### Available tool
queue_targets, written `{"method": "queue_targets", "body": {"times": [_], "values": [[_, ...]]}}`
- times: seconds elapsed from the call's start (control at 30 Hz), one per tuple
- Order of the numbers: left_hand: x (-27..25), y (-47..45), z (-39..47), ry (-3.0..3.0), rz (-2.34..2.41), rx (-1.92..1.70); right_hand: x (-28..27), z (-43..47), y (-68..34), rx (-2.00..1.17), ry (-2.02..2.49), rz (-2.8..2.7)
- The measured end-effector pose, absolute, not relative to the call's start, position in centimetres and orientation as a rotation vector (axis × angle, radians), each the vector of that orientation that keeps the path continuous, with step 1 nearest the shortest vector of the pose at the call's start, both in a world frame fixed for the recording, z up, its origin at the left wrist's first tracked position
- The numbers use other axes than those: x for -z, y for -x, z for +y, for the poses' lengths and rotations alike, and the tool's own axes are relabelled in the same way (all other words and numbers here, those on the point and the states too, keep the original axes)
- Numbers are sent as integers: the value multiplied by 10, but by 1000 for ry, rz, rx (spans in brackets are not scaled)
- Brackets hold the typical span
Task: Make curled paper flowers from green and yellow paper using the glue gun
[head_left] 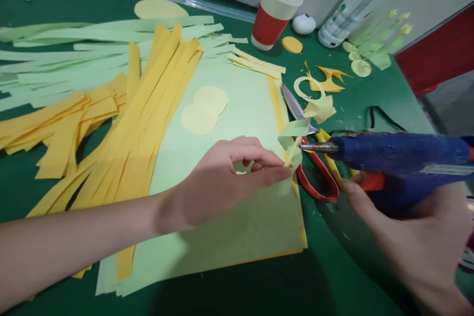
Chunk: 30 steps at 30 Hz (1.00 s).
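Observation:
My left hand (pixel 229 173) pinches a small piece made of pale green and yellow paper strips (pixel 292 150) between thumb and fingers. In my right hand (pixel 418 237) is a blue hot glue gun (pixel 400 150), its metal nozzle at or very near the paper piece; I cannot tell whether they touch. Beneath the nozzle lie red-handled scissors (pixel 320 177) with the blades pointing away. A stack of pale green paper sheets (pixel 237 237) is under my left hand. Two pale yellow paper circles (pixel 200 117) rest on it.
Yellow paper strips (pixel 137 143) and pale green strips (pixel 48 59) spread across the left. At the back stand a red-and-white paper cup (pixel 274 15), a white rounded object (pixel 304 24) and a patterned cylinder (pixel 355 5). Green paper stems (pixel 385 44) and yellow scraps (pixel 328 79) lie at right.

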<state>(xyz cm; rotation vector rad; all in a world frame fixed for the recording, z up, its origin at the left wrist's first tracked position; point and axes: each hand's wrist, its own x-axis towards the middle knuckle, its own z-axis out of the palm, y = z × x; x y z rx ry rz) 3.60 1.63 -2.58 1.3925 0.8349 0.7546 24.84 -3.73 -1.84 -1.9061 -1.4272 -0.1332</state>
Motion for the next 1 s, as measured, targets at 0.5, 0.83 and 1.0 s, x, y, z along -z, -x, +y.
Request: {"method": "queue_targets", "body": {"times": [0.5, 0.83, 1.0], "values": [[28, -37, 16, -1387, 843, -774, 24, -42, -250, 138, 1863, -1478], [26, -37, 17, -1397, 854, -776, 23, -43, -253, 246, 1906, -1512], [27, -36, 16, -1391, 841, -770, 21, -39, -248, 397, 1917, -1544]]}}
